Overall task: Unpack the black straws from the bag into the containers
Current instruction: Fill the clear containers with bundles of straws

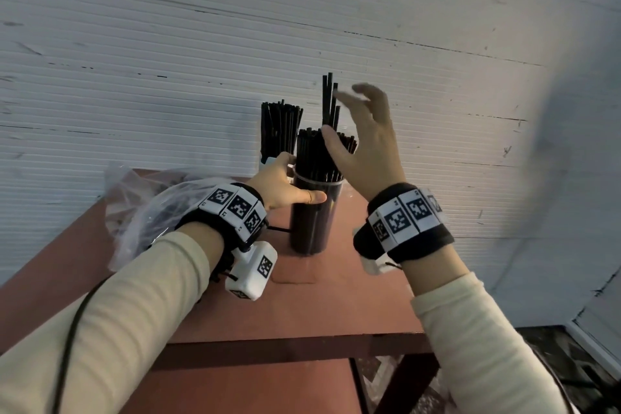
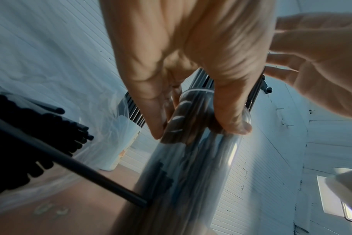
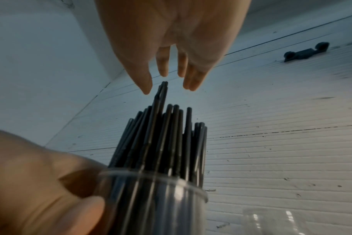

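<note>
A tall clear container [image 1: 316,212] packed with black straws [image 1: 314,151] stands on the reddish table [image 1: 302,306]. My left hand [image 1: 285,185] grips it just below the rim, thumb in front. In the left wrist view the left hand [image 2: 201,132] wraps the container [image 2: 191,167]. A few straws [image 1: 329,101] stick up higher than the others. My right hand [image 1: 363,131] hovers by their tips with fingers spread. In the right wrist view the right hand [image 3: 169,85] holds nothing, just above the straws [image 3: 171,135]. The clear plastic bag [image 1: 144,205] lies to the left, with straws inside [image 2: 30,143].
A second, white cup [image 1: 280,124] full of straws stands behind, against the ribbed white wall. One loose straw [image 2: 90,173] lies on the table, its end against the container. Another clear container [image 3: 281,222] shows at the lower right. The table's front edge is near me.
</note>
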`<state>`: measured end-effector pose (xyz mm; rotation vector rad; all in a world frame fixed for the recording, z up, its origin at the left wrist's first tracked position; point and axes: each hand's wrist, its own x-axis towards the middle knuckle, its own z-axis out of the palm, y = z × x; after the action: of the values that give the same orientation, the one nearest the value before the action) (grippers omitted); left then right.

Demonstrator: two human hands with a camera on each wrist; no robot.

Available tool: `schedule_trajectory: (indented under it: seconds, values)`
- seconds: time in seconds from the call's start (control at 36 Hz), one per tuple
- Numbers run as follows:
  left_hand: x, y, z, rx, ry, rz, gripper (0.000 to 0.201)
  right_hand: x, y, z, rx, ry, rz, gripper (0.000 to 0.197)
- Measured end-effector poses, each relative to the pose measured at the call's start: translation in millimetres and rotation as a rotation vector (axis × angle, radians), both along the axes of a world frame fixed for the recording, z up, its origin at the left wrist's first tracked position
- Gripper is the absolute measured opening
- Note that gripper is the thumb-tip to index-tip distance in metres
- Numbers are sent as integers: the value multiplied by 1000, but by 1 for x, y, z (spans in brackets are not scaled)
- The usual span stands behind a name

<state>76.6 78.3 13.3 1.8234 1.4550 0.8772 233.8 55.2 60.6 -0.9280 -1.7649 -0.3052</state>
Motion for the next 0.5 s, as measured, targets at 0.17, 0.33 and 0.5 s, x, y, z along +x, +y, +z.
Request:
schedule_trajectory:
  seconds: [0.17, 0.33, 0.5]
  values:
    - [-1, 0, 0, -16, 21, 6, 89, 4, 4, 13, -105, -81, 82, 40]
    - [-1, -1, 0, -24, 4, -6, 88, 7, 0, 5, -82, -22, 56, 20]
    - [0, -2, 0, -22, -17, -2, 87, 9, -1, 0, -132, -77, 15, 16]
